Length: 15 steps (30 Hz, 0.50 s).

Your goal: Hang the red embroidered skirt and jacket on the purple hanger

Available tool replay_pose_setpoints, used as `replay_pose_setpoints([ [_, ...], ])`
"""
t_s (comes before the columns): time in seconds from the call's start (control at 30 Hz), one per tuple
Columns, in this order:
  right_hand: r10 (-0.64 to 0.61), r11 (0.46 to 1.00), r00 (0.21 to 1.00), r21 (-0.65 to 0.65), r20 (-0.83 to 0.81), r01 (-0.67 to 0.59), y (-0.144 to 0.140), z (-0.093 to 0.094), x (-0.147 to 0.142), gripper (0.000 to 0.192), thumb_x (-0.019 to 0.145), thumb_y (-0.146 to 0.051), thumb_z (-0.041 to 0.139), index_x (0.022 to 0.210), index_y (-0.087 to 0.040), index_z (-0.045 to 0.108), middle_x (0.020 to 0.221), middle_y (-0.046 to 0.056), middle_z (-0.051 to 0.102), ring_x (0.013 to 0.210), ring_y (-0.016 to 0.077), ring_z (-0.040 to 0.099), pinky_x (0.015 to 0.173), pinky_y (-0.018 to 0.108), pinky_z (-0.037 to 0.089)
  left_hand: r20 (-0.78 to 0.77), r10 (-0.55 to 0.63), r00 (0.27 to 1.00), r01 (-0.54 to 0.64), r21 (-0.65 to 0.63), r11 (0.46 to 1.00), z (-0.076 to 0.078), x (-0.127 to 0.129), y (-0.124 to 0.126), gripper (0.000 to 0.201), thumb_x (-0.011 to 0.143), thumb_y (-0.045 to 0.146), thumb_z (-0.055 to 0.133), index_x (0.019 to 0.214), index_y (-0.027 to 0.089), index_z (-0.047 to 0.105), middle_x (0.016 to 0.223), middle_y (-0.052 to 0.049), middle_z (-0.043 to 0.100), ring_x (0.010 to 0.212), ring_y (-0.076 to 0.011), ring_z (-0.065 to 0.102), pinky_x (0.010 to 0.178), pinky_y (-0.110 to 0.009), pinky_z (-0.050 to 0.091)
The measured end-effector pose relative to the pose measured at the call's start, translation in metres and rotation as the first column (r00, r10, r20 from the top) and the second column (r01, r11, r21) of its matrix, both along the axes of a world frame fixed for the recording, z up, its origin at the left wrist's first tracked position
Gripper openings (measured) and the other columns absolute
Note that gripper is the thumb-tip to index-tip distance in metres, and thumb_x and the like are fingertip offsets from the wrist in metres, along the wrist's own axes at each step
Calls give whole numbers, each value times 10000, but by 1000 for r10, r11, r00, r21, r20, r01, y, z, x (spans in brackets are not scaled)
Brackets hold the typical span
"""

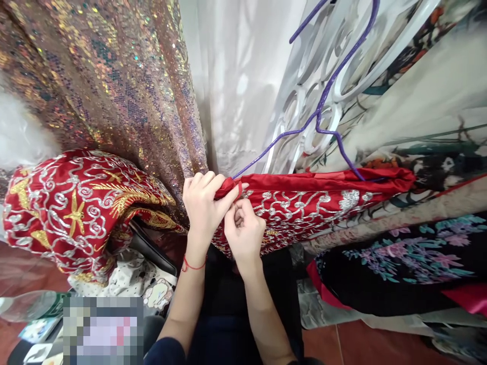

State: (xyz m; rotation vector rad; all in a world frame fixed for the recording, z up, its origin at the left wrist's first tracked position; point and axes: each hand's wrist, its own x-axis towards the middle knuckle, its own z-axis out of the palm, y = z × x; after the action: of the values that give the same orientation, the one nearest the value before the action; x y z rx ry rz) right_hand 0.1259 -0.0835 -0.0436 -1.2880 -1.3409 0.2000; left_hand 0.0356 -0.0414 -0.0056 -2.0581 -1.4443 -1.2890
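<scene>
A red garment with silver and gold embroidery (304,205), probably a skirt by its straight waistband, hangs from a purple wire hanger (318,109). My left hand (205,203) is closed around the left end of its red waistband, close to the hanger's left tip. Just below and to the right, my right hand (245,228) has its fingers curled in a pinch at the band's edge, by a thin red loop. What sits between those right fingertips is too small to make out.
A red embroidered garment with gold motifs (76,213) drapes at the left, below a sequin curtain (114,76). A white openwork rack (331,61) stands behind the hanger. Black floral cloth (411,253) lies at the right. A plastic bottle (34,305) is at lower left.
</scene>
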Motion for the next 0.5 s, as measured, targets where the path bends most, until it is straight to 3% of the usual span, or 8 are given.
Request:
replay_pose_setpoints([
  [0.13,-63,996,985,50,-163,72,2,-3,-6,85,895,-274,591,868,-212,539,584,-73,553,448,65,488,464,170,376,11,-33,999,33,-13,999,2,-2,1,368,916,447,636,656,225,500,635,7,496,690,-189,435,709,-354,309],
  [0.2,-71,995,973,59,-218,86,4,-3,-8,121,894,-288,602,963,-207,543,629,-64,594,469,68,517,460,166,391,20,-48,999,48,-20,999,3,-3,1,361,915,442,634,662,223,499,641,8,497,695,-188,435,711,-353,308],
  [0.4,-138,989,982,37,-131,144,7,-6,-13,107,940,-280,516,984,-197,567,577,-49,609,439,85,534,469,184,404,100,-74,992,83,-82,993,5,1,-1,388,902,444,641,616,217,511,615,13,469,671,-176,419,694,-348,299],
  [0.5,-136,991,987,1,-83,137,7,-1,-12,104,947,-285,498,961,-198,553,550,-55,588,418,91,521,457,190,381,150,-62,987,77,-96,992,5,3,0,336,906,399,646,625,224,590,583,20,466,649,-168,426,686,-346,301],
])
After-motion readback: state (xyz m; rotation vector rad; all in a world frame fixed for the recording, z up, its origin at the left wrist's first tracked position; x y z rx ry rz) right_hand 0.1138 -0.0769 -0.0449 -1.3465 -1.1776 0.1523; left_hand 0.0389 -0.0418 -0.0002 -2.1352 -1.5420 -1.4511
